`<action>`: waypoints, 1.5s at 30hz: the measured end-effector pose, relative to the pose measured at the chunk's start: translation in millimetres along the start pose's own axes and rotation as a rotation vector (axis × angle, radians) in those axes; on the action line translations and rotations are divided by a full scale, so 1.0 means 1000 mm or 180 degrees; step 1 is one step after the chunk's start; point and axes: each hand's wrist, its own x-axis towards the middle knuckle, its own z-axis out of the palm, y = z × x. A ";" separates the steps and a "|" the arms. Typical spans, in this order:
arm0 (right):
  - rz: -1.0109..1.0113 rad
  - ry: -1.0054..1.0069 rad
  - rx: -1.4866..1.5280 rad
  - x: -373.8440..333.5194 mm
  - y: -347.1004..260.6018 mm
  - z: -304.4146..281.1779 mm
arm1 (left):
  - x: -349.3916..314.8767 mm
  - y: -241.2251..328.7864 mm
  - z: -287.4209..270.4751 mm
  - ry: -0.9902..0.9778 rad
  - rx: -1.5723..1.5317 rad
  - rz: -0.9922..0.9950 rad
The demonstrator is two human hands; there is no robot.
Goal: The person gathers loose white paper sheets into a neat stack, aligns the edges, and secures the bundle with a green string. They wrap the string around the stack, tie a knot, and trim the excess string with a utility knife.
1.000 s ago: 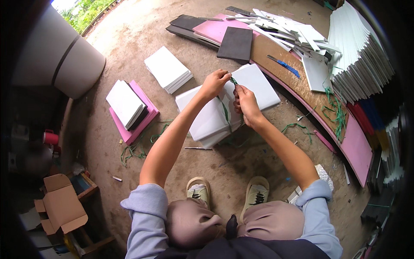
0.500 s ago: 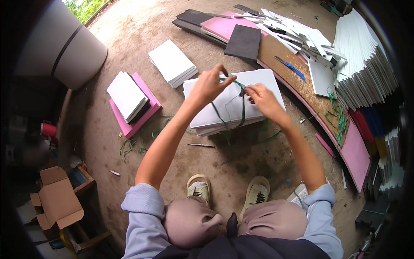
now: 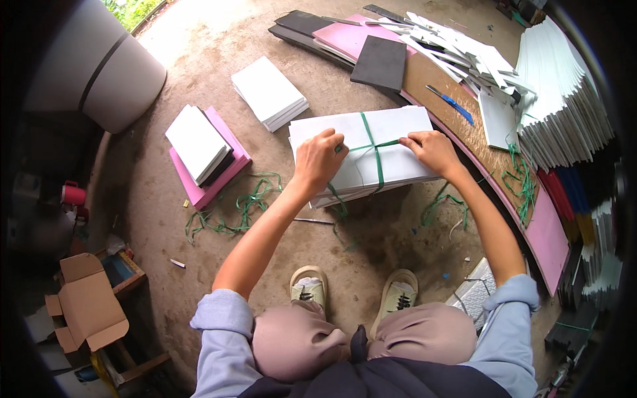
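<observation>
while twine taut, box open

The left hand hides part of the white stack and green strap.

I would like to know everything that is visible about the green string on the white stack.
The string is thin, green and ribbon-like, perhaps plastic. It crosses on top of the white stack, near its middle; one strand runs from far edge to near edge and down the side. The left hand and right hand each grip a side strand, fairly taut by its look.
</observation>
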 end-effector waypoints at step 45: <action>0.0376 0.1581 0.0333 -0.035 0.004 0.034 | -0.076 -0.030 -0.027 -0.0343 -0.0176 -0.0025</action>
